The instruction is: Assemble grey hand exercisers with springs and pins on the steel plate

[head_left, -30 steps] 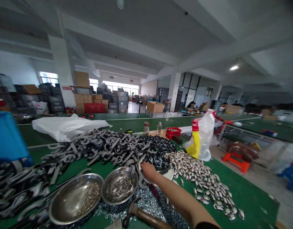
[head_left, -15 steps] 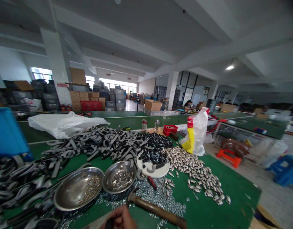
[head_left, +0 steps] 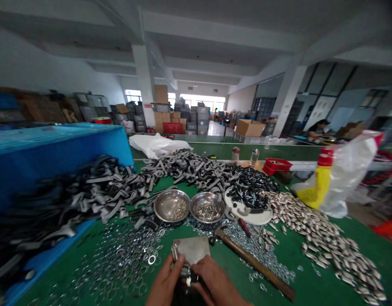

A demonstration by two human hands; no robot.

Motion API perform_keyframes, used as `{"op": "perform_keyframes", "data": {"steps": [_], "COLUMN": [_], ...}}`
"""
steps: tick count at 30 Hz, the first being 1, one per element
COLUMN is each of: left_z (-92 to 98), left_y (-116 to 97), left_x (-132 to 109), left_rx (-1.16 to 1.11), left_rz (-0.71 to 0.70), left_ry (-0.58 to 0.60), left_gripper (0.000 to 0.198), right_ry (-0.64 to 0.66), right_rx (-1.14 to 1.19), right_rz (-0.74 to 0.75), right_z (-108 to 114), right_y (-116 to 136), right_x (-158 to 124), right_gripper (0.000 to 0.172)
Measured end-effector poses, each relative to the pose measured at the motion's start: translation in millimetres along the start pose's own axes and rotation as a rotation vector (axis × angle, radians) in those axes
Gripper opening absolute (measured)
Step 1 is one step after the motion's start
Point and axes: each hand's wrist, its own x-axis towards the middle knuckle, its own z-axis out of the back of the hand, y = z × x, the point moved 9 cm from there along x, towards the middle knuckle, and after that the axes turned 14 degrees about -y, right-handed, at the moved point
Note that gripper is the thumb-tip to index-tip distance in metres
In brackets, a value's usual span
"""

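Both hands have come into the bottom of the head view since the earlier frame. My left hand (head_left: pixel 166 280) and right hand (head_left: pixel 215 282) are pressed together, pinching a small metal fitting (head_left: pixel 185 272) at the near edge of a flat steel plate (head_left: pixel 191 250), while a wooden-handled hammer (head_left: pixel 247 259) lies just right among scattered washers (head_left: pixel 119 255), below two steel bowls (head_left: pixel 171 205).

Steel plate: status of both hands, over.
Left hand, right hand on metal part at steel plate. Hammer right, not in the way.
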Motion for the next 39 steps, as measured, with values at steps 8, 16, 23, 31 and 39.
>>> {"op": "perform_keyframes", "data": {"steps": [8, 16, 23, 31, 39], "left_z": [-0.5, 2.3, 10.5, 5.4, 1.0], "left_y": [-15, -19, 8, -8, -30], "left_x": [-13, -22, -21, -30, -34], "left_rx": [0.06, 0.0, -0.071, 0.038, -0.069], "left_rz": [-0.107, -0.19, 0.007, -0.128, -0.285], "left_ry": [-0.006, 0.18, 0.036, 0.171, 0.178], "left_gripper": [0.034, 0.026, 0.028, 0.024, 0.017], "right_ry": [0.128, 0.552, 0.146, 0.41, 0.531], "right_rx": [0.891, 0.636, -0.065, 0.378, 0.408], "right_rz": [-1.024, -1.009, -0.346, -0.729, -0.775], "right_z": [-56, -67, -23, -58, -63], "right_y": [-20, -23, -10, -18, -17], "right_x": [-38, -57, -11, -42, -52], "right_gripper": [0.042, 0.068, 0.046, 0.056, 0.068]}}
